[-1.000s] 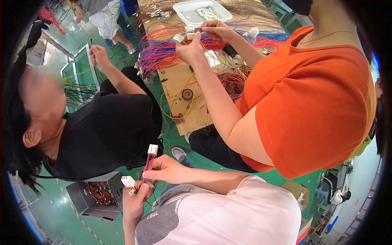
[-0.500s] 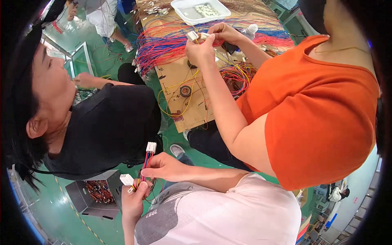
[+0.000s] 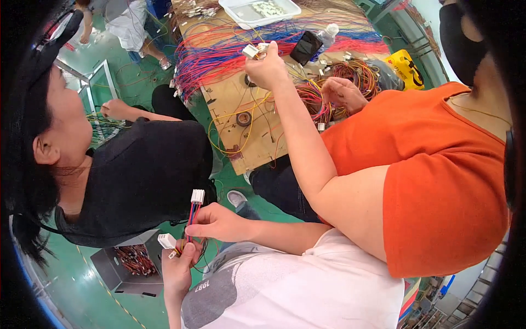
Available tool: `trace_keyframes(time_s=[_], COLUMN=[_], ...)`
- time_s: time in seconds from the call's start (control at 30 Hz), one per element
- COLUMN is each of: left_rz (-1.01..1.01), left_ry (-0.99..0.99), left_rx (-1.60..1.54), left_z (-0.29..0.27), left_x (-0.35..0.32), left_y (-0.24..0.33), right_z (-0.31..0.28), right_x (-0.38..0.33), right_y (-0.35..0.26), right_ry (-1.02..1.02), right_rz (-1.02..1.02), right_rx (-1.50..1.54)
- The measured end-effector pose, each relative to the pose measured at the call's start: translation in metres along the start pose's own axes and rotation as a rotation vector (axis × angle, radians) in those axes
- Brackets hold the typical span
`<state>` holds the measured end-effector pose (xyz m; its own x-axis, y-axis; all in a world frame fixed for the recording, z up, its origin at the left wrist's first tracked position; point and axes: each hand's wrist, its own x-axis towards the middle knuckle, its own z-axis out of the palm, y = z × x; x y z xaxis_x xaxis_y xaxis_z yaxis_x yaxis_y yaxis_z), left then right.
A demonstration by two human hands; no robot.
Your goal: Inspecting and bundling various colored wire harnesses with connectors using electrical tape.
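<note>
Low in the view, I see my wearer's two bare hands close together in front of a pale pink shirt (image 3: 307, 285), working on a wire harness (image 3: 193, 215). The left hand (image 3: 178, 268) pinches its wires between thumb and fingers. Just above that hand, a white connector (image 3: 166, 240) tilts out toward the left, with a smaller white plug (image 3: 172, 254) beside it. The right hand (image 3: 219, 223) is also closed, thumb and fingers pinching red and blue wires that rise to an upright white connector block (image 3: 198, 196). Loose dark wires hang below the grip.

On the green floor to the left I see a grey box (image 3: 106, 268) with bundled wires (image 3: 135, 260) inside.

Ahead stands a wooden desk (image 3: 258, 145), spread with red and blue wires (image 3: 213, 57). On it I make out a roll of tape (image 3: 243, 118), a black phone (image 3: 307, 48), a clear bottle (image 3: 329, 37) and a white tray (image 3: 235, 12) of small pale parts. A co-worker in orange (image 3: 449, 208) at the desk holds up white connectors (image 3: 251, 51); a co-worker in black (image 3: 142, 175) sits to the left.
</note>
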<state>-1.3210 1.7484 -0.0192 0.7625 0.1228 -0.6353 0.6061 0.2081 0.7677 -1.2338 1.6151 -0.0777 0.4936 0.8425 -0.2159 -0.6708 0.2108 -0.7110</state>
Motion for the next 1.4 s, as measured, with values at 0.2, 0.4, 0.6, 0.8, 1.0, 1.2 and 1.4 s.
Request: trace_keyframes(time_s=[0.2,0.4,0.6,0.8,1.0,1.2,1.4], left_rz=[0.010,-0.027,-0.058,-0.075,-0.047,-0.083,-0.081], left_ry=[0.037,-0.003,-0.015,0.040,0.030,0.047,0.074], left_rx=[-0.012,-0.040,0.000,0.028,0.048,0.008,-0.016], left_z=[0.005,0.000,-0.001,0.002,0.000,0.001,0.002], left_x=[0.000,0.000,-0.002,-0.010,-0.015,-0.019,-0.021], left_y=[0.000,-0.004,-0.003,0.004,0.001,-0.002,-0.012], right_z=[0.002,0.002,0.017,0.010,0.012,0.014,0.022], right_x=[0.001,-0.003,-0.008,-0.007,-0.006,-0.010,-0.013], right_y=[0.013,0.011,0.000,0.005,0.012,0.012,0.012], right_ry=[-0.019,0.001,0.138,0.152,0.161,0.153,0.245], right_rz=[-0.101,-0.011,0.050,0.057,0.051,0.039,-0.277], right_rx=[0.079,0.107,0.213,0.226,0.289,0.205,-0.307])
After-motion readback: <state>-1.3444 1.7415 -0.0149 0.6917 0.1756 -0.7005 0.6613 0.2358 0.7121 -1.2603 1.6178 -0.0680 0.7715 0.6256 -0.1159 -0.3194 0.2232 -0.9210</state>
